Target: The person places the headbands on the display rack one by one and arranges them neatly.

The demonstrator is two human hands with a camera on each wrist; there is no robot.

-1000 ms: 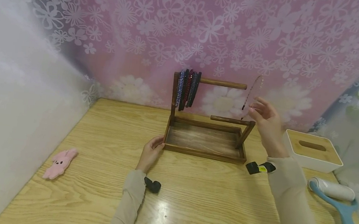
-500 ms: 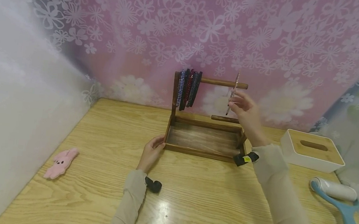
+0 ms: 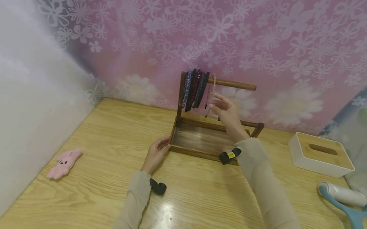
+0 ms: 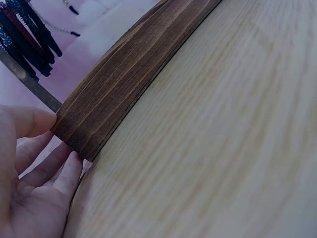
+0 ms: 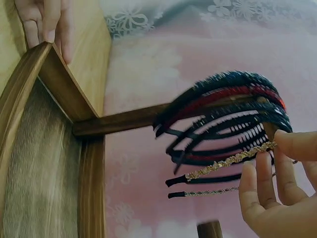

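Note:
A wooden rack (image 3: pixel 174 132) with a tray base stands on the table, several glittery headbands (image 3: pixel 195 89) bunched on its upper bar at the left. My right hand (image 3: pixel 226 111) pinches a thin beaded headband (image 3: pixel 214 84) between thumb and fingers. In the right wrist view this headband (image 5: pixel 228 161) shows gold beads and black tips, beside the bunched ones (image 5: pixel 233 94). It appears to loop over the upper bar just right of the bunch. My left hand (image 3: pixel 155 154) touches the tray's front left corner; in the left wrist view its fingertips (image 4: pixel 73 166) rest against the tray's end.
A white tissue box (image 3: pixel 321 155) with a wooden lid stands at the right, behind a blue-handled lint roller (image 3: pixel 350 206). A pink plush toy (image 3: pixel 65 163) lies at the left. The rack's shorter lower bar (image 3: pixel 246 123) stands at its right, and a flowered backdrop (image 3: pixel 166 27) rises behind.
My right hand has carried the beaded headband leftward from beyond the upper bar's right end, along the bar, to beside the bunch. The left hand stays at the tray corner.

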